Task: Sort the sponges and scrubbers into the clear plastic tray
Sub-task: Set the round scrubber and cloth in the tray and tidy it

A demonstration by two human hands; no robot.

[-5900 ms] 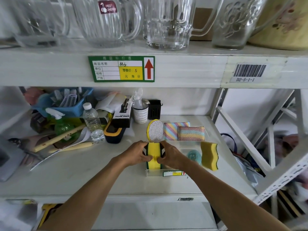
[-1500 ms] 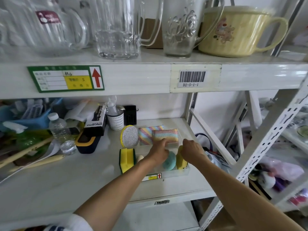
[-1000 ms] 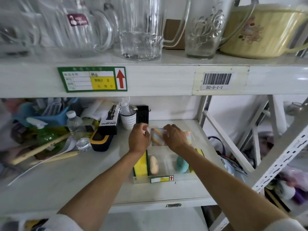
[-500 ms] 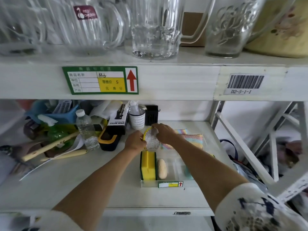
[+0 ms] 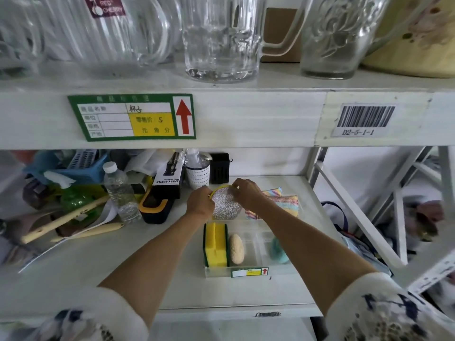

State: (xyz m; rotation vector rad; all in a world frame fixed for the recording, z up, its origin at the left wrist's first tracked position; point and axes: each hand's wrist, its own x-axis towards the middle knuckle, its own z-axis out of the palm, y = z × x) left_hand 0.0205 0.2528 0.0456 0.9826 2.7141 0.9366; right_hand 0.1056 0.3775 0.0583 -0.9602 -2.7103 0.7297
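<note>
The silver scrubber [image 5: 225, 205] stands pinched between both hands, left [image 5: 200, 205] and right [image 5: 247, 193].

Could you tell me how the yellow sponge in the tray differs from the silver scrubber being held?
The yellow sponge is a blocky rectangle with a dark green edge; the silver scrubber is round, glittery, yellow-rimmed. The sponge stands on edge in the leftmost slot of the clear tray; the scrubber is behind the tray, outside it. Nothing touches the sponge; the left hand and right hand both hold the scrubber. Both include yellow.
</note>
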